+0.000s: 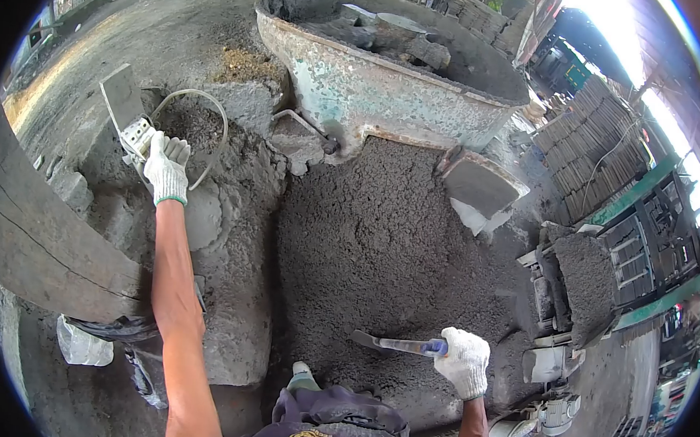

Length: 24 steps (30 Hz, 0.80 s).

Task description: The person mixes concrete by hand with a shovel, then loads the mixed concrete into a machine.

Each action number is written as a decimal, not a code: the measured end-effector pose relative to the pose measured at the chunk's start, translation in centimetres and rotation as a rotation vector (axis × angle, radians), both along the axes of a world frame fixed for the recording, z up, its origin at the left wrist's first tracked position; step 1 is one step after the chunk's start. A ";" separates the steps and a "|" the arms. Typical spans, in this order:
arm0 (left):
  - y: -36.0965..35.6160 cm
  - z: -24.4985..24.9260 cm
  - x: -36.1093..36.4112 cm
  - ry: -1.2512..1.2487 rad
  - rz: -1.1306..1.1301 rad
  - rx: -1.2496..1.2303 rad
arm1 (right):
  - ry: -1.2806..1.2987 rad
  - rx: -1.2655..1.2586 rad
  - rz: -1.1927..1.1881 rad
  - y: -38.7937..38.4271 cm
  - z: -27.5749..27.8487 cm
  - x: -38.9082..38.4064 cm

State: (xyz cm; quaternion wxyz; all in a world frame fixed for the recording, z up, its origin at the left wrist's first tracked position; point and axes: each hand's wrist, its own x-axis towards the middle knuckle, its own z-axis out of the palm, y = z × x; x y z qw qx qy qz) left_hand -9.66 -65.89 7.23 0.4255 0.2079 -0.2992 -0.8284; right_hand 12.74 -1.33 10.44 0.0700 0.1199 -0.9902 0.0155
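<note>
My left hand (166, 167), in a white knit glove, is at a small electrical box (137, 136) with an open grey cover (121, 96) and a looped cable (224, 131). Its fingers are bent against the box; whether they grip it is unclear. My right hand (463, 362), gloved too, is closed round the blue end of a tool handle (410, 346). The tool's dark blade (367, 339) lies at the surface of a large heap of dark wet mix (365, 235).
A big round mixer pan (390, 93) stands beyond the heap. A square-edged scoop (484, 185) leans at its right. Farther right are a machine with a loaded hopper (582, 285), stacked slabs (587, 149) and a motor (558, 414). A thick wooden post (44, 232) stands at left.
</note>
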 end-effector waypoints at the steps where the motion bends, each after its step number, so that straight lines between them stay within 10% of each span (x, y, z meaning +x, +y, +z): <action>1: 0.0 0.0 0.0 0.000 0.000 0.001 | 0.005 -0.006 0.003 0.0 -0.1 0.0; 24: -0.7 -0.5 -0.2 0.014 -0.006 -0.009 | -0.015 0.034 -0.008 -0.2 -0.4 0.5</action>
